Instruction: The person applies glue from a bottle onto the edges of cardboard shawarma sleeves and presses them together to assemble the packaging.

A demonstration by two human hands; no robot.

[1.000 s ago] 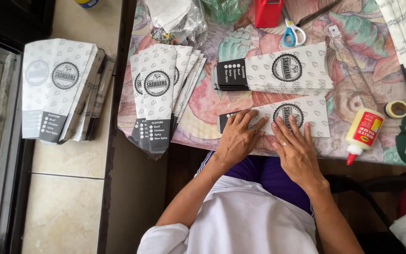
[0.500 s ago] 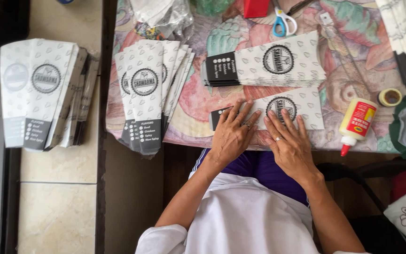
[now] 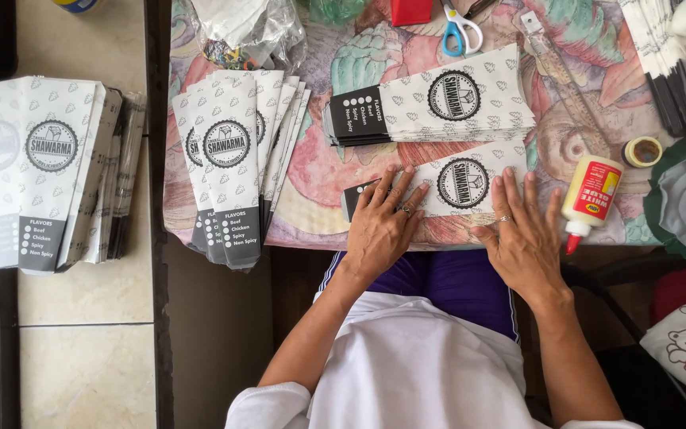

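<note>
Head view: both hands, left hand [image 3: 383, 230] and right hand [image 3: 522, 238], press flat, fingers spread, holding nothing, on the paper sleeve [image 3: 458, 187] as before; glue bottle [image 3: 589, 195] just right of them.

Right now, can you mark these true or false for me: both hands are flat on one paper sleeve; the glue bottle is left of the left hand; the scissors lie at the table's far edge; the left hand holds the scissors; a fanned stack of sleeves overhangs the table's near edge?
1. Both hands press one paper sleeve. True: left hand and right hand lie flat on it.
2. Glue bottle left of the left hand. False: it lies right of the right hand.
3. Scissors at the far edge. True.
4. Left hand holds the scissors. False: they lie untouched.
5. Fanned stack overhangs the near edge. True.
</note>
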